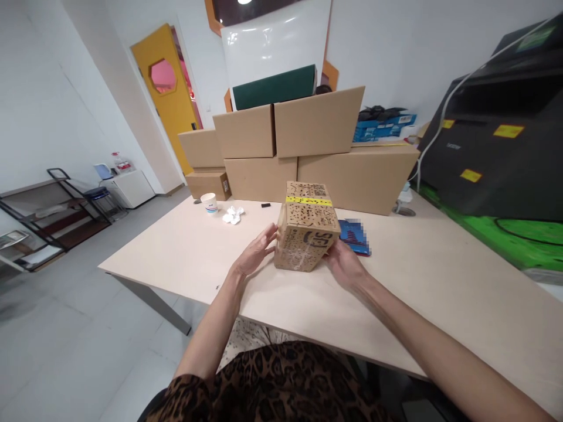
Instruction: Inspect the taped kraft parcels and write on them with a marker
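Note:
A speckled cardboard box (308,228) with yellow tape across its top and dark printing on its near side is between my hands, near the middle of the table. My left hand (257,249) presses along the box's left side, with the fingers stretched up that face. My right hand (345,261) grips the lower right side, its fingertips partly hidden behind and under the box. Whether the box's bottom rests fully on the table I cannot tell. A blue booklet (354,237) with a tower picture lies just to the right of the box.
Large cardboard boxes (259,179) are stacked along the back of the pale table (176,246), with a dark green box (275,88) on top. A paper cup (209,203), a crumpled tissue (233,215) and a small black object (265,205) sit at the back left. A black printer (497,135) stands at right.

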Tool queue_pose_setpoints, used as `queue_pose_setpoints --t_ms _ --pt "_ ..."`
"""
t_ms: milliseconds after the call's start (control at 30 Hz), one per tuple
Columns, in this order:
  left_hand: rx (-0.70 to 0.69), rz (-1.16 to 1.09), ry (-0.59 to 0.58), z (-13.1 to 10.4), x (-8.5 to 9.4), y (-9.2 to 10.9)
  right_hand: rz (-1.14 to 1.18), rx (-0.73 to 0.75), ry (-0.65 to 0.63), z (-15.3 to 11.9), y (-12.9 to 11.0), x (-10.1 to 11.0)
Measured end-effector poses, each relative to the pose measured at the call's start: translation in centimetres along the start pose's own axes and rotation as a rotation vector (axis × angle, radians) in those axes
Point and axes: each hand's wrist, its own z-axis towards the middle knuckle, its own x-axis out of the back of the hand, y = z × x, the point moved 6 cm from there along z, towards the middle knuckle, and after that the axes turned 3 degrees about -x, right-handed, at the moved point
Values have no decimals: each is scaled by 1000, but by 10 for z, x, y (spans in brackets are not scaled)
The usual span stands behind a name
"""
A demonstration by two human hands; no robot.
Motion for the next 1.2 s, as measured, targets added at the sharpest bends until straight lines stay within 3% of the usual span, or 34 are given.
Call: queue_pose_setpoints --t_ms 167,300,467,667,967,1200 --pt "25 122 46 1 1 -9 76 -76 11 1 1 0" --pt "50 30 10 0 -1 -12 65 -100 -38 -3 -8 -5" --pt "-3 -6 99 1 5 -3 54 -49 -87 -5 -26 -7" --pt "-62 50 -47 0 -11 8 121 -51 -8 -3 -26 0" --pt "-151 248 32 -1 6 12 17 63 -66 -8 -38 -6" --pt "-201 92 54 -2 11 16 13 190 -39 -14 -50 -9"
